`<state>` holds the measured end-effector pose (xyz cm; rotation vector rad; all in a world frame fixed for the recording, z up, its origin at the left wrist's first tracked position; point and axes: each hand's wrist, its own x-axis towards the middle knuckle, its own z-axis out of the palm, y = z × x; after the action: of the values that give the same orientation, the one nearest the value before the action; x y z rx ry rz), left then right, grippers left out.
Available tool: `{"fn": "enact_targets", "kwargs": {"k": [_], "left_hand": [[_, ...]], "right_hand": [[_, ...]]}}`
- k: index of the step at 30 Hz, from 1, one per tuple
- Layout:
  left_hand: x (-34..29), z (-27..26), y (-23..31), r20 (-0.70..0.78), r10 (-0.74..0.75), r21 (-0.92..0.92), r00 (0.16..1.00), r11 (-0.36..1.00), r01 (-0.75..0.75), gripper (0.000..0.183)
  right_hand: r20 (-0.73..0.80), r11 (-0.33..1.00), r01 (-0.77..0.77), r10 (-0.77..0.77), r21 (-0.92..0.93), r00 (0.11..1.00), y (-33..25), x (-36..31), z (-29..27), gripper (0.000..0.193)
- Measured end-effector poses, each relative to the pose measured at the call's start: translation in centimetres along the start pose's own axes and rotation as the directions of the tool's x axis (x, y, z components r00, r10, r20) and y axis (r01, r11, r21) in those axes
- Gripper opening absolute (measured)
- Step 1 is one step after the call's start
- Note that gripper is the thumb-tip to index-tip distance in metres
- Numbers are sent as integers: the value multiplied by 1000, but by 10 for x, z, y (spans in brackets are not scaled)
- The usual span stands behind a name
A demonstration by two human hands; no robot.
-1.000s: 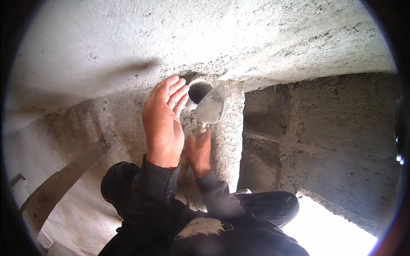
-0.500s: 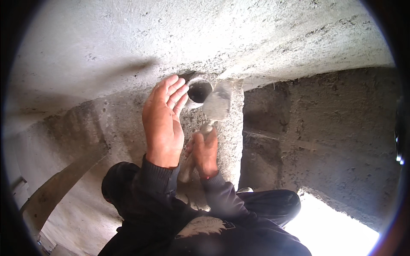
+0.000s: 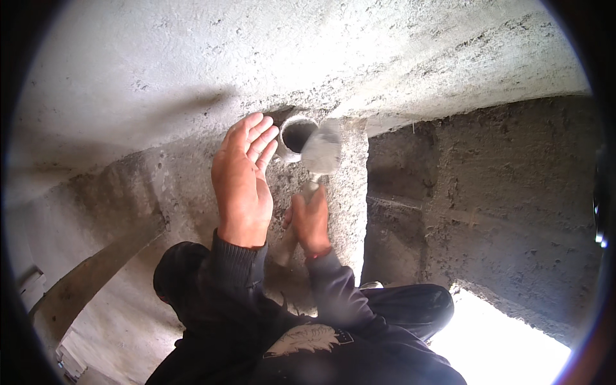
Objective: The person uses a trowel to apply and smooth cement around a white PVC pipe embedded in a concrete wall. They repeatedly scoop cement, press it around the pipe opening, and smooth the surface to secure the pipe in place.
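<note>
Your trowel [image 3: 321, 149] sits right at the mouth of the pipe [image 3: 296, 136], its blade blurred and tilted against the rim on the right, likely pressing mortar into the joint where the pipe meets the wall [image 3: 192, 70]. Your right hand [image 3: 310, 221] is just below the pipe, fingers wrapped tight round the trowel's handle. Your left hand [image 3: 242, 183] stands left of the pipe, fingers straight and together, palm flat, holding nothing, seemingly shielding or steadying beside the opening. Whether that hand touches the wall, you cannot tell. The pipe's inside is dark, and any mortar on the blade is lost in blur. Below the pipe, your dark sleeves [image 3: 237, 269] hide the ground.
</note>
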<state>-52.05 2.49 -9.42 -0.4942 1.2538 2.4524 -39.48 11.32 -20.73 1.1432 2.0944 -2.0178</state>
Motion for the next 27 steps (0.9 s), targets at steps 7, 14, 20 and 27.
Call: {"fn": "enact_targets", "kwargs": {"k": [7,14,20,27], "left_hand": [[26,-8,-26,-58,123,400,991,912,-90,49],[56,-24,-123,127,301,875,945,414,-250,64],[68,-30,-120,60,134,437,989,888,-147,61],[67,-51,-186,-385,53,-2,921,998,-59,71]], "right_hand": [[-34,958,52,-44,281,998,-47,-18,-52,47],[-200,972,-144,181,184,963,-6,-21,-107,26],[-173,972,146,-114,186,978,-48,-45,-114,34],[24,972,228,-230,59,973,-77,-73,-134,37]]}}
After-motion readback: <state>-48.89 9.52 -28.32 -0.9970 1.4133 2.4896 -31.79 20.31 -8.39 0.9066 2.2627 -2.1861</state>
